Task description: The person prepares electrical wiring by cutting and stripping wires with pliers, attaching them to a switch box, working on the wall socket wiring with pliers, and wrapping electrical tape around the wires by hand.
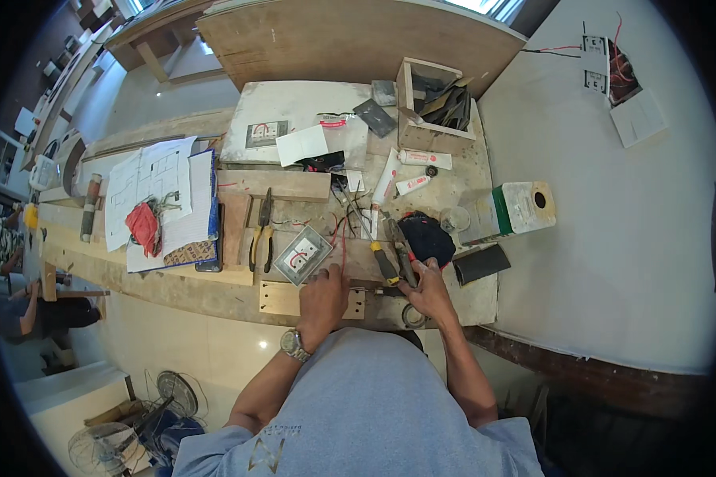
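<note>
My left hand [324, 296], with a watch on its wrist, lies on a small pale wooden plate [277, 300] at the bench's near edge. Its fingers are curled around the lower end of a red wire [344, 248], just right of a grey switch plate [302, 254]. My right hand [431, 292] is closed on the handles of dark pliers [400, 248], whose jaws point away from me. A yellow-handled screwdriver [385, 263] lies between the two hands. Part of a tape ring [412, 318] shows under my right wrist.
On the bench [215, 290] lie papers [147, 187] under a red cloth [144, 226], yellow-handled pliers [258, 238], white tubes [387, 179], a dark cloth [427, 237], a black pad [481, 264], a green-and-white box [522, 208] and a wooden box [433, 107]. Wired wall sockets [597, 67] far right; fans [147, 417] on the floor.
</note>
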A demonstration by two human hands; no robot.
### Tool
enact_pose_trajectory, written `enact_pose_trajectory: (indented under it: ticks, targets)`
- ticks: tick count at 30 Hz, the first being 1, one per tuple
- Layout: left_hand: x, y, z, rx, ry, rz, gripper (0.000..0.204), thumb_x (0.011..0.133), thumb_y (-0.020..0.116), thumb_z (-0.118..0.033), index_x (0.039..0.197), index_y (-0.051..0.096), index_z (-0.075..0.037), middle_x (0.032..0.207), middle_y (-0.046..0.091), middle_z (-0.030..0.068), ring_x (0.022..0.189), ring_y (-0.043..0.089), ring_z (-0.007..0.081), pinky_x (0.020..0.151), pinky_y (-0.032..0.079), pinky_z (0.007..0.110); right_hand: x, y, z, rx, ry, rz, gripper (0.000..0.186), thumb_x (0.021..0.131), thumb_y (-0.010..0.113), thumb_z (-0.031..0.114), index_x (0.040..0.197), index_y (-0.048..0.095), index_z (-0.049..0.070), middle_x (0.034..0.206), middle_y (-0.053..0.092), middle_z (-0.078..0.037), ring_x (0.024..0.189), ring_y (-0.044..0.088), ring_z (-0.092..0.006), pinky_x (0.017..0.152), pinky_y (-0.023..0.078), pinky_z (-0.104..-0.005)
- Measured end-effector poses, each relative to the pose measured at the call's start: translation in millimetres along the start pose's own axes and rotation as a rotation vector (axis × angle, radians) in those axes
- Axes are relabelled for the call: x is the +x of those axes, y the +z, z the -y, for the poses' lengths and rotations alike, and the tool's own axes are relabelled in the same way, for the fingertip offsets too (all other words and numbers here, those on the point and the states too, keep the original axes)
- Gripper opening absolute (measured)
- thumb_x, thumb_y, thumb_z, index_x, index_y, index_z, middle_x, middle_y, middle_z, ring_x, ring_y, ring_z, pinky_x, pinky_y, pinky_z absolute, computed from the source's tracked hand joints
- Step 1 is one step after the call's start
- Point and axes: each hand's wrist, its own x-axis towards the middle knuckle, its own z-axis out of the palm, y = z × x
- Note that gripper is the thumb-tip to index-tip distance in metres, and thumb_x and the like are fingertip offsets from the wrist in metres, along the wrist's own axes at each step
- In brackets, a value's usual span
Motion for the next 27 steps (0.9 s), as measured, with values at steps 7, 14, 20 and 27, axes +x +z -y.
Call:
enact_pose_trajectory:
  ticks: [7,14,20,27]
  targets:
    - [8.0,24.9,18.1,0.040,0.034,0.033,0.020,0.099,0.067,-0.020,0.100,0.058,-0.003,0.077,0.069,0.0205,0.072,0.071,0.0412,0.062,0.056,0.051,-2.7,5.6,8.4,-0.008,0.067,-0.021,0.042,0.080,0.085,0.014,0.111,0.066,-0.006,0.101,0.056,-0.023,0.105,0.055,-0.0402,0.091,0.047,-0.0468]
    - [6.5,14.8,15.7,0.005,0.030,-0.102,0.013,0.098,0.064,-0.012,0.099,0.056,-0.001,0.073,0.066,0.0205,0.064,0.067,0.0404,0.057,0.052,0.052,-2.4,4.5,-3.1,0.002,0.033,-0.008,0.045,0.080,0.086,0.016,0.114,0.067,-0.006,0.103,0.057,-0.024,0.104,0.057,-0.0407,0.090,0.049,-0.0461]
    - [-22.0,-31.3,0.2,-0.216,-0.123,-0.109,0.011,0.102,0.061,-0.010,0.101,0.053,-0.002,0.077,0.066,0.0198,0.066,0.064,0.0428,0.059,0.051,0.052,-1.3,-4.8,-11.0,0.077,-0.048,-0.002,0.043,0.085,0.085,0.022,0.109,0.066,-0.008,0.100,0.052,-0.020,0.097,0.054,-0.0367,0.085,0.047,-0.0465]
    - [-38.3,-27.7,-13.4,-0.910,-0.194,-0.180,0.018,0.113,0.054,-0.017,0.105,0.053,-0.001,0.090,0.067,0.0087,0.084,0.070,0.0155,0.072,0.055,0.033,4.4,-4.8,-24.4,0.049,-0.036,0.076,0.046,0.088,0.081,0.026,0.118,0.066,-0.006,0.112,0.057,-0.028,0.102,0.062,-0.0463,0.090,0.051,-0.0500]
